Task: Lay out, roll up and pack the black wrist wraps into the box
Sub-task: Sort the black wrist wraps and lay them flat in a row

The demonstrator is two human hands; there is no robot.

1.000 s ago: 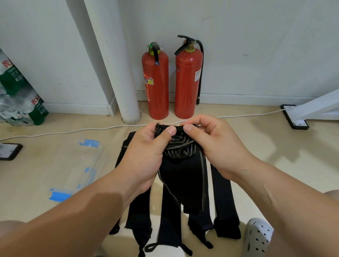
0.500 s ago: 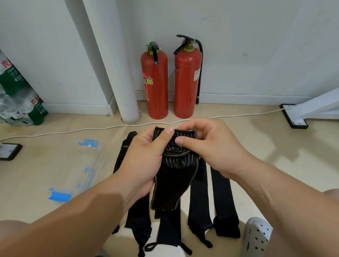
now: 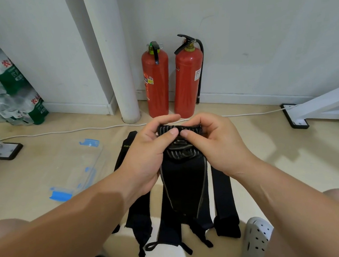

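The left hand and the right hand were both up in front of the person, each pinching the top of one black wrist wrap; the thumbs pressed side by side on its near face and the fingers curled over its far edge; between the two hands the upper end was turned into a short ribbed roll, while the rest hung down flat and straight. Beneath it, the other black wraps lay lengthwise on the pale floor, side by side, their thin loops pointing back towards the person; a grey clog sat just beside the rightmost one. The clear box, with its blue clasps, lay on the floor to the left, apart from the wraps. Against the wall behind stood two red fire extinguishers, close together, next to a white pipe; a white cable ran along the floor in front of them.
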